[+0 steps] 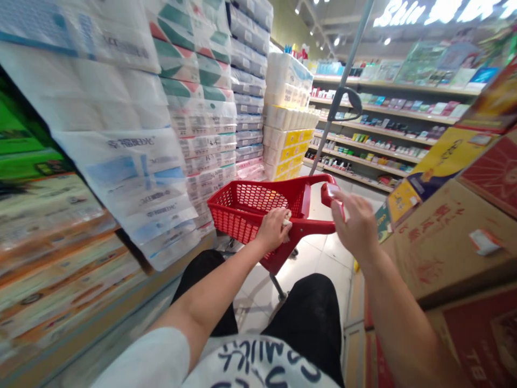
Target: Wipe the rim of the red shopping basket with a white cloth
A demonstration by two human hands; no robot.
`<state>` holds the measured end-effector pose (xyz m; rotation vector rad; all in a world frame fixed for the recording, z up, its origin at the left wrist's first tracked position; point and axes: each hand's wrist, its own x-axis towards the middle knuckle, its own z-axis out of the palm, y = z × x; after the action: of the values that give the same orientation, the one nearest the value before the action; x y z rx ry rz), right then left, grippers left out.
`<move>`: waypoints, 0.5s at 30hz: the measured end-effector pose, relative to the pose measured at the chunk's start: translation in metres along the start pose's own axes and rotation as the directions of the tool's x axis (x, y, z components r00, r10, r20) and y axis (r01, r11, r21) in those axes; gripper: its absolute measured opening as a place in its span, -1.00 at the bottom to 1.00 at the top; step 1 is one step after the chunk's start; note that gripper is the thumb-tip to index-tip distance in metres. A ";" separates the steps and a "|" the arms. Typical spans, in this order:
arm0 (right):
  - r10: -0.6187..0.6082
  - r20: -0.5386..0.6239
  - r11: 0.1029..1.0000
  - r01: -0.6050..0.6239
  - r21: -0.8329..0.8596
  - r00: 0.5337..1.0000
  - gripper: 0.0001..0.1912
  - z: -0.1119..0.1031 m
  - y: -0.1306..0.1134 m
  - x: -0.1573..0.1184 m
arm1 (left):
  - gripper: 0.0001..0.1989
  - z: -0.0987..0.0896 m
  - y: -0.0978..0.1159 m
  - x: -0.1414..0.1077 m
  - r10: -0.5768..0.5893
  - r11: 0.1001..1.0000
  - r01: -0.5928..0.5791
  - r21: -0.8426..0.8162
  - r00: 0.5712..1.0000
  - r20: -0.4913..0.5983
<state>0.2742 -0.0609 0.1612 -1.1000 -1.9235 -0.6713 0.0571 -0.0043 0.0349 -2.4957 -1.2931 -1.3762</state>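
A small red shopping cart [242,218] with a mesh basket stands before my knees, and I see nothing in the visible part of the basket. My left hand [277,229] is closed at the near rim of the basket, with a small whitish thing [286,221] showing between its fingers; its kind I cannot make out. My right hand [355,221] is closed at the cart's red handle [330,193], at the rear end. A shiny pale patch shows on the handle by the fingers. Part of the handle is hidden behind this hand.
Tall stacks of wrapped paper rolls [141,172] line the left side. Cardboard cartons [440,231] are piled close on the right. A grey pole [323,140] with a hook-like part rises behind the cart. Shelves of small boxed goods [379,134] stand at the back.
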 end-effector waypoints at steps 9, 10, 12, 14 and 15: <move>0.086 0.059 0.942 -0.062 -0.330 0.995 -0.60 0.070 0.013 -0.035 | -0.70 0.021 -0.039 -0.010 -0.081 0.987 0.086 0.134 0.996 -0.047; 0.088 0.023 0.940 -0.075 -0.334 0.996 -0.60 0.071 0.009 -0.036 | -0.70 0.022 -0.040 -0.013 -0.090 0.986 0.100 0.132 0.993 -0.079; 0.084 -0.012 0.940 -0.083 -0.331 0.996 -0.61 0.069 -0.001 -0.037 | -0.70 0.021 -0.043 -0.017 -0.088 0.987 0.103 0.124 0.989 -0.121; 0.086 -0.020 0.942 -0.088 -0.324 0.996 -0.62 0.065 -0.011 -0.039 | -0.71 0.018 -0.048 -0.020 -0.049 0.992 0.059 0.112 0.995 -0.090; 0.093 -0.023 0.942 -0.095 -0.322 0.995 -0.62 0.064 -0.016 -0.040 | -0.72 0.015 -0.052 -0.020 -0.018 0.994 0.023 0.104 0.999 -0.046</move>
<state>0.2482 -0.0384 0.0922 -1.3785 -1.7812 -0.9590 0.0275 0.0222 -0.0071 -2.3763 -1.3489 -1.3245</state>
